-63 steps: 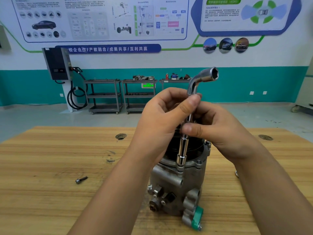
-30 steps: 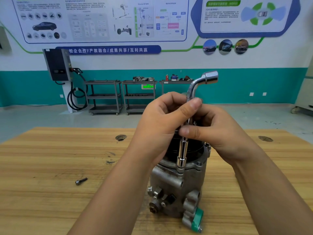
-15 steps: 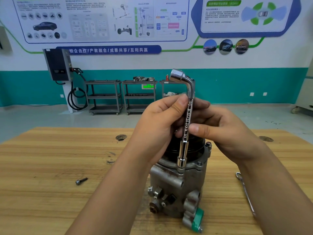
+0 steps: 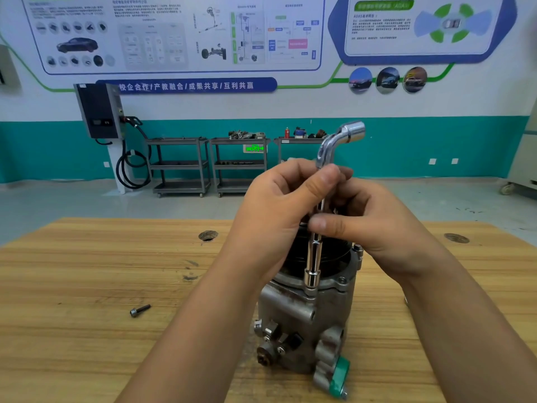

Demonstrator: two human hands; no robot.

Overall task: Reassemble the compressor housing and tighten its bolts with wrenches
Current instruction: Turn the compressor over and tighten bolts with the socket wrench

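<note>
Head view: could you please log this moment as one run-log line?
step: bolt tightening | tool: socket wrench upright on compressor housing rim | left hand: grips tool | right hand: pinches tool | spare bolt: on table

Above our left hand (image 4: pixel 276 207) we see a chrome wrench (image 4: pixel 345 135); below it, a dull grey compressor housing (image 4: pixel 290 312), green cap (image 4: pixel 338 376), tan wood-grained table (image 4: pixel 87 286).

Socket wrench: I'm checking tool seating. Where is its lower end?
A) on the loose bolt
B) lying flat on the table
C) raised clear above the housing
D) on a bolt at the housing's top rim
D: the socket wrench stands upright, its lower end seated at the top rim of the compressor housing.
</note>
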